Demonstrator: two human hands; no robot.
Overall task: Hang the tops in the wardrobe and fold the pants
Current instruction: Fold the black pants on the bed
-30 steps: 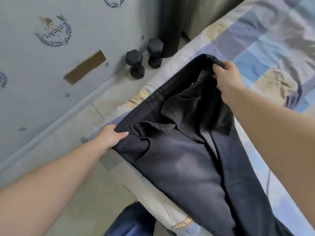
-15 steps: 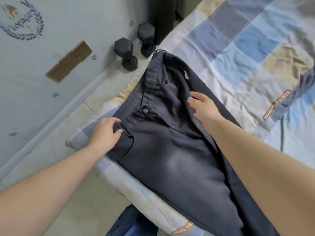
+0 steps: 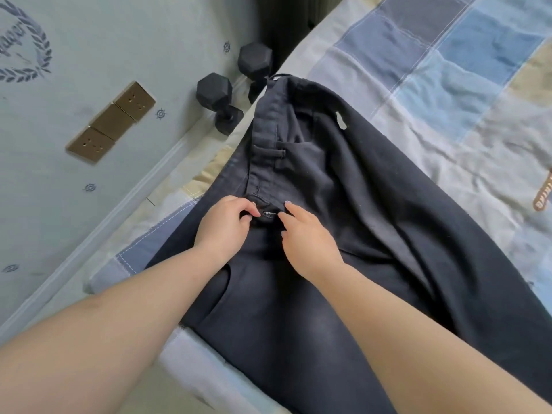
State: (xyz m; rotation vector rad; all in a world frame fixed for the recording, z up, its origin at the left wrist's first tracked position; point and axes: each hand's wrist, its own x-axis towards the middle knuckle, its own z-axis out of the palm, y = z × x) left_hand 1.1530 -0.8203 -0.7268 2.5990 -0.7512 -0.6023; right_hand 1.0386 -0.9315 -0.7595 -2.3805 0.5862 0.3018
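Pants (image 3: 343, 234), dark and faded at the thighs, lie spread front-up on the bed (image 3: 448, 85), the open waistband pointing toward the wall and the legs running out of view at the bottom edge, so their lower ends cannot be seen. Both hands meet at the fly. The left hand (image 3: 222, 227) has its fingers curled, the thumb and forefinger pinching the cloth beside the button, which is mostly hidden under the fingertips. The right hand (image 3: 307, 237) rests on the other side of the fly with its fingers bent, their tips pressing or nipping the flap edge; whether it truly grips the cloth is hard to tell. A short run of zipper teeth (image 3: 268, 214) shows between the two hands. The bed's patchwork cover is cut off at the right and top. Two black dumbbells (image 3: 224, 100) stand on the floor between bed and wall, one partly hidden behind the waistband. Brass-coloured sockets (image 3: 112, 121) sit on the wall, whose printed emblem is cropped at the left edge.
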